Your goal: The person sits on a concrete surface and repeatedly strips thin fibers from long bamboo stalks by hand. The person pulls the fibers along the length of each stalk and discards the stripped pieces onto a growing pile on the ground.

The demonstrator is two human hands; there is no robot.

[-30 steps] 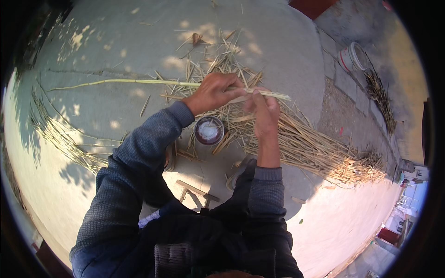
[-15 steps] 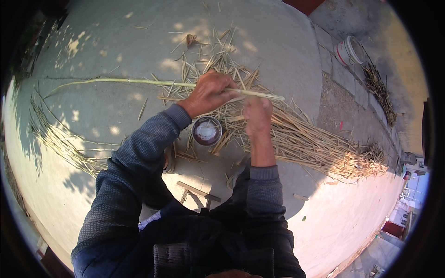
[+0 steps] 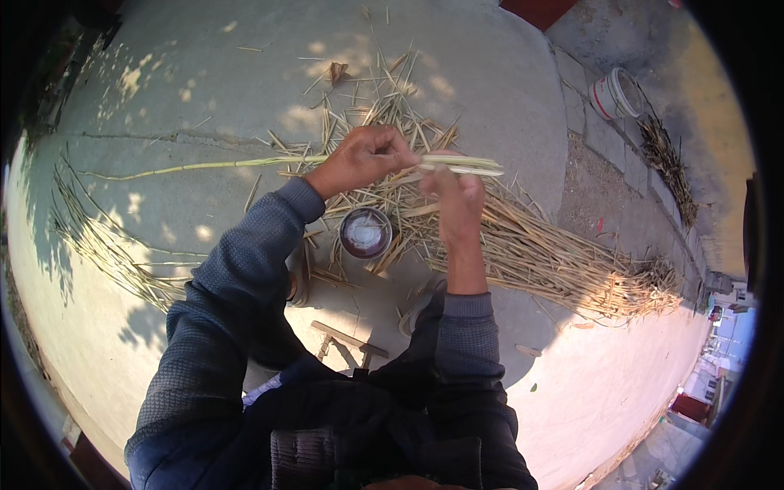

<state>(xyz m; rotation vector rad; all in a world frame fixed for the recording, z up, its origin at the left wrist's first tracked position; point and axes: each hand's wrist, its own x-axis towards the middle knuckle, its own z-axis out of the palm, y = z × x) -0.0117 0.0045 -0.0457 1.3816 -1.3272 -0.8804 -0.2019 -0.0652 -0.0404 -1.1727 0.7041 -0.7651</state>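
A long, thin green stalk runs from the far left into my left hand, whose fingers are pinched around it. Beyond that hand, its paler right end shows as separate strips, apparently split lengthwise. My right hand is closed at this end, fingers bent against the strips; they are slightly blurred and partly hide the stalk. Both hands hover over a heap of dry straw-coloured stalk pieces. Below my left hand stands a round tin with whitish contents that I cannot make out.
A thick bundle of dry stalks spreads to the right. Thinner, greener stalks lie at the left. A white bucket and dark brushwood are at the far right. A small wooden stool stands near my legs.
The stalk's right end now shows parted strips, and its left part hangs lower. My left hand has shifted slightly left; my right hand has stayed close to the stalk's end.
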